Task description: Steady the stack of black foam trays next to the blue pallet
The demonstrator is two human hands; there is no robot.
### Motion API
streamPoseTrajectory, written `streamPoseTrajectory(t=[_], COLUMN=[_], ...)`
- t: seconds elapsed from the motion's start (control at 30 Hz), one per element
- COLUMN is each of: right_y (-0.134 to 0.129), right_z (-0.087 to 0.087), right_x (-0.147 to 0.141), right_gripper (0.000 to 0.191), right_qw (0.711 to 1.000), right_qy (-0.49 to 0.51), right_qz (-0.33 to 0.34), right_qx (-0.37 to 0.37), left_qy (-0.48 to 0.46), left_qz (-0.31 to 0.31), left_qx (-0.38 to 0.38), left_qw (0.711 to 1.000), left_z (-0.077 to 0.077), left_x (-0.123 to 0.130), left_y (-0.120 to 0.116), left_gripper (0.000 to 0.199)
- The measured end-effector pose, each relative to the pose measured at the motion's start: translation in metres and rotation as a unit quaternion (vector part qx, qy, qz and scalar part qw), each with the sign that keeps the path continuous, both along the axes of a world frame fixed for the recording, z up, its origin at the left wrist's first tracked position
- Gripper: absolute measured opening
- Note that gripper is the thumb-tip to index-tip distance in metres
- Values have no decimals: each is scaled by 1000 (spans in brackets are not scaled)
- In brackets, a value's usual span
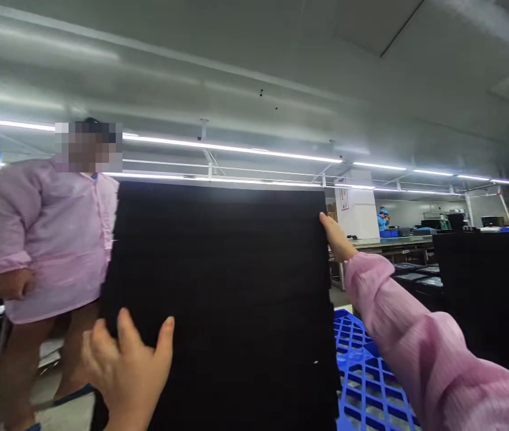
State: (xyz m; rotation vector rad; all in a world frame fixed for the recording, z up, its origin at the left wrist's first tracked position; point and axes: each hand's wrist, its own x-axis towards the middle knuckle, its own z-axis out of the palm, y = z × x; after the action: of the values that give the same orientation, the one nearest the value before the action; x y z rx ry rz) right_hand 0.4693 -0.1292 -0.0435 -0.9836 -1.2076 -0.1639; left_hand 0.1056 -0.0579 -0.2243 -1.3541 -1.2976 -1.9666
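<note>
A tall black stack of flat trays point(223, 299) fills the middle of the view, standing upright in front of me. My left hand point(126, 365) presses against its lower left side, fingers spread on the black face. My right hand point(336, 237), in a pink sleeve, grips the stack's upper right edge. Both hands hold the stack between them.
A blue plastic pallet point(362, 371) lies low at the right of the stack. Another black stack point(488, 299) stands at the right. A person in a pink coat point(52, 239) stands close at the left. Work tables point(393, 242) and a person in blue point(382, 219) are far behind.
</note>
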Motion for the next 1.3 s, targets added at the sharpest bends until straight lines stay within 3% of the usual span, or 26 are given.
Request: streamPoseTrajectory(t=[0.1,0.2,0.33,0.47,0.67,0.93,1.1,1.3], right_y=[8,10,12,18,22,29,31,24], right_z=[3,14,29,34,30,32,38,30], right_x=[13,30,53,58,57,65,69,69], right_gripper=[53,52,32,31,43,70,62,49], right_qw=[996,991,979,943,925,904,902,892], right_qy=[14,9,-40,-206,-303,-377,-383,-389], right_qz=[84,128,119,61,-45,-97,-85,-64], right_qx=[-12,36,158,253,223,174,180,220], left_qy=[111,246,351,389,378,362,357,353], left_qz=[40,67,82,69,94,81,75,81], left_qx=[51,103,123,135,171,238,247,250], left_qw=[992,961,925,908,905,898,898,898], left_z=[-11,-6,18,27,26,34,33,32], left_x=[44,83,121,146,150,146,146,145], left_y=[-18,-27,-29,-26,-23,-22,-20,-20], left_gripper=[72,66,68,69,71,58,48,43])
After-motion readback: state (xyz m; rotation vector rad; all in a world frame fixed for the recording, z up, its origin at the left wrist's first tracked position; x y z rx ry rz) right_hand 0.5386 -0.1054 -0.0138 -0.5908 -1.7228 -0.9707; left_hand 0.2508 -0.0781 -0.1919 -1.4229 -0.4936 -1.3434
